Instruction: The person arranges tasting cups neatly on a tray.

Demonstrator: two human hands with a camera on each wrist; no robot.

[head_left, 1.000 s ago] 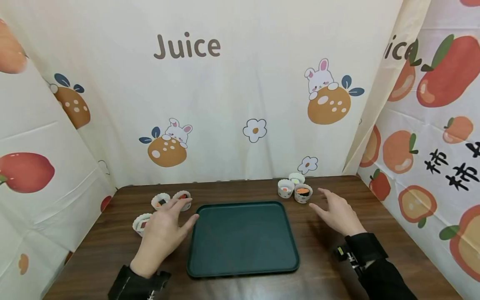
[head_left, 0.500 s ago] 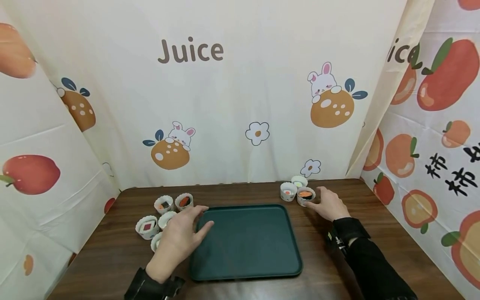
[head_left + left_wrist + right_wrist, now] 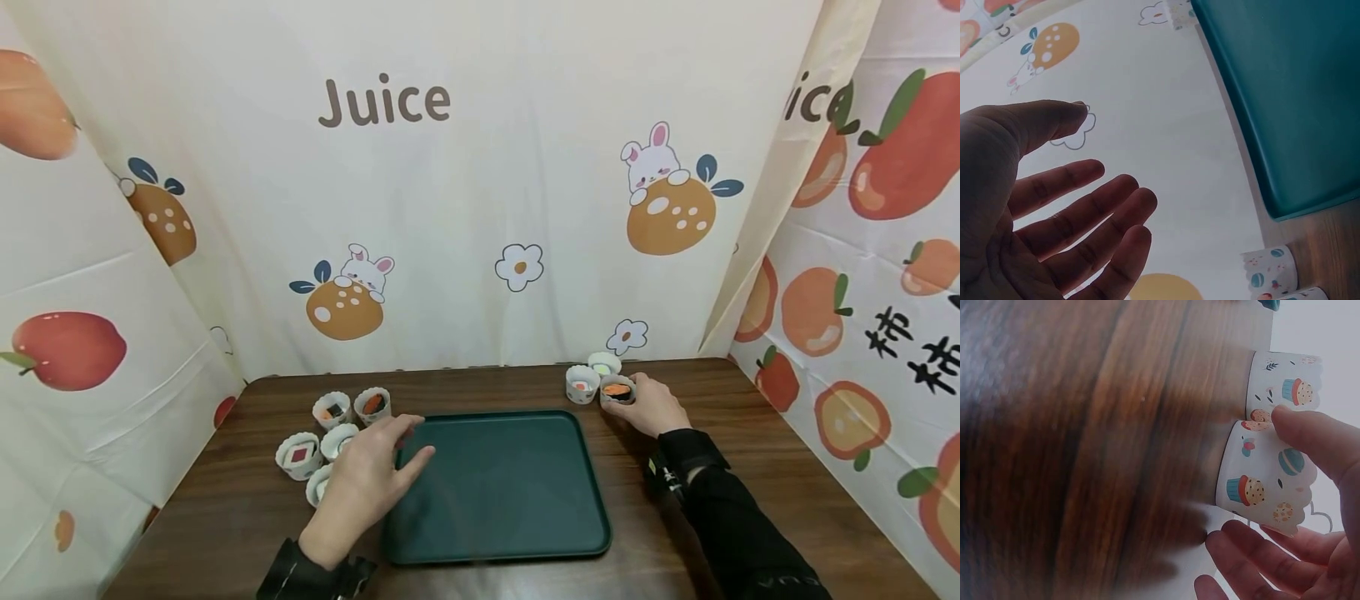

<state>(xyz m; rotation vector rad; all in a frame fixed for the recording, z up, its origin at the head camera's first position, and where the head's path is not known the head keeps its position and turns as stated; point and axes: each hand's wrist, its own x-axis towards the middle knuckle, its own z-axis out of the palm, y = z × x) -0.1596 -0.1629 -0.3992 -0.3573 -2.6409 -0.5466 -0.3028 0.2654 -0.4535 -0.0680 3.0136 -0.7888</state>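
My right hand (image 3: 656, 408) holds a white paper baking cup (image 3: 1263, 475) with scalloped rim and cupcake prints at the table's back right. Its thumb presses one side, the fingers curve round the other. A sushi piece with orange topping and a dark band (image 3: 618, 390) lies inside. The cup stands on the table against a second paper cup (image 3: 1282, 384). My left hand (image 3: 367, 479) hovers over the left edge of the dark green tray (image 3: 502, 492), fingers spread and holding nothing. Several paper cups lie just left of it, including one with a red-centred piece (image 3: 282, 463).
Two other cups stand beside the held one: one with a small orange-centred piece (image 3: 572, 394) and one behind it (image 3: 592, 363). The brown wooden table (image 3: 225, 533) ends at a printed curtain (image 3: 450, 208) behind; another printed cloth (image 3: 832, 250) hangs at the right.
My right hand has moved left onto the orange-topped cup and taken hold of it. My left hand has shifted right, away from the left cups, uncovering more of them.
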